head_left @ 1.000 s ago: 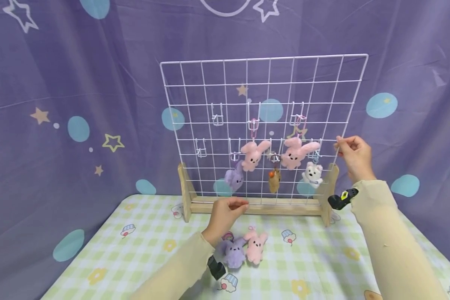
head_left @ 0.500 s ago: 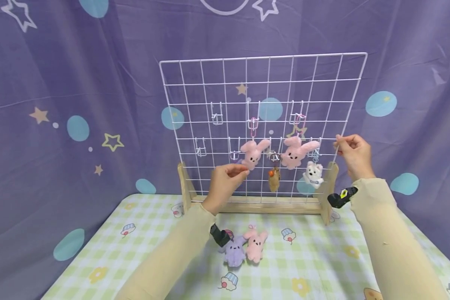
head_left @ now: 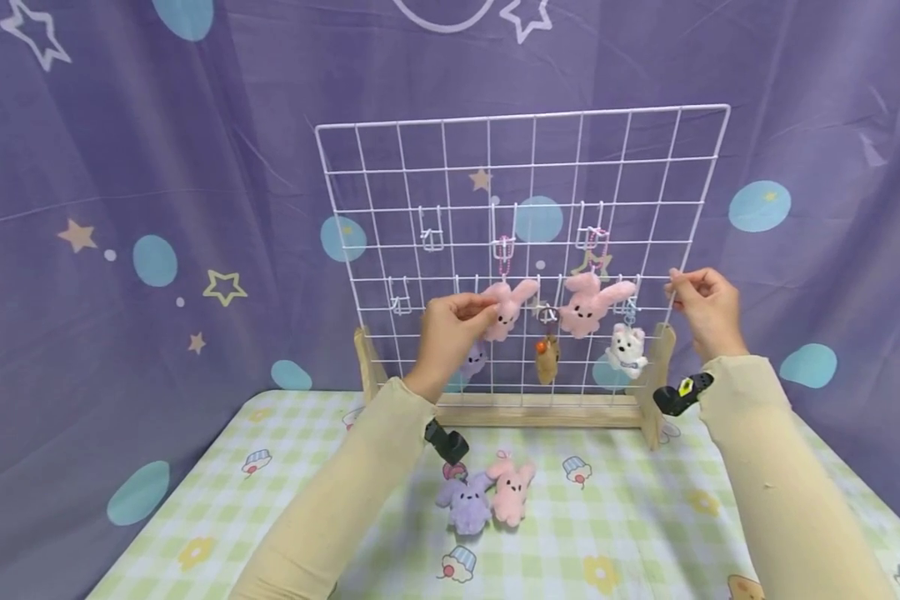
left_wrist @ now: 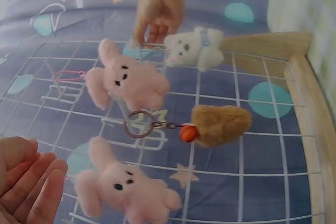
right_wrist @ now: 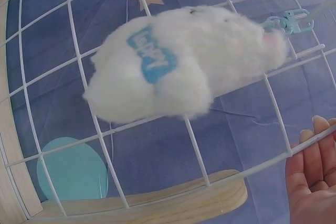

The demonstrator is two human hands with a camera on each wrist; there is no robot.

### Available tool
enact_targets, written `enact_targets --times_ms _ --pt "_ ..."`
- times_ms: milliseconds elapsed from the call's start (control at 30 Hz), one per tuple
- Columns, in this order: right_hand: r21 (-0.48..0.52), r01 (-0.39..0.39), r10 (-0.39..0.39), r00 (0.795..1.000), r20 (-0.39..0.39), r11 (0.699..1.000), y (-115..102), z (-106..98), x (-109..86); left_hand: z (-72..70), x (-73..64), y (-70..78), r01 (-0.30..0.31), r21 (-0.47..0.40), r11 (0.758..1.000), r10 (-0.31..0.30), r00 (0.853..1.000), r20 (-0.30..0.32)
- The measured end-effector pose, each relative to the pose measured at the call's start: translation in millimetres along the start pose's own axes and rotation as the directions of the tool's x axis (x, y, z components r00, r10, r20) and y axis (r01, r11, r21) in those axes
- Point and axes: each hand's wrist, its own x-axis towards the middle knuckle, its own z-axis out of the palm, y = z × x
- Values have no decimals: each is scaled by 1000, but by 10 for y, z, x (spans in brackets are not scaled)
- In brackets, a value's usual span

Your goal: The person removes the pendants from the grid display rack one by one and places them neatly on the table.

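Note:
My right hand [head_left: 708,308] pinches the right edge wire of a white wire grid panel [head_left: 521,117] set in a wooden stand. Right beside the left pink plush bunny [head_left: 505,317] is my left hand [head_left: 450,337], overlapping the bunny's edge in the head view. In the left wrist view its fingers [left_wrist: 50,192] are loosely bent, with nothing between them. Another pink plush bunny [head_left: 587,307], a brown plush keychain [head_left: 547,360] and a white plush bear [head_left: 627,350] hang from hooks. A purple plush bunny [head_left: 475,358] hangs partly behind my left hand.
A purple plush bunny [head_left: 468,504] and a pink one [head_left: 511,492] lie on the checked tablecloth [head_left: 307,467] before the stand. Bare hooks [head_left: 432,240] hang at the panel's left. A patterned purple curtain [head_left: 157,150] stands behind.
My left hand has risen from low in front of the stand to the left hanging pink bunny. My right hand keeps its hold on the panel's edge.

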Motion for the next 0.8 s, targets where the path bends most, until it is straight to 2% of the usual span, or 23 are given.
enact_targets --times_ms 233,533,800 --pt "12 -9 9 1000 7 1000 18 -8 -9 14 169 87 -54 42 998 55 998 -34" --pt "-16 -16 16 1000 -4 1000 20 -8 -3 56 403 159 -24 176 984 42 994 -97" --pt "-29 -5 5 1000 2 1000 18 -10 17 102 521 148 -3 257 966 39 990 -135"
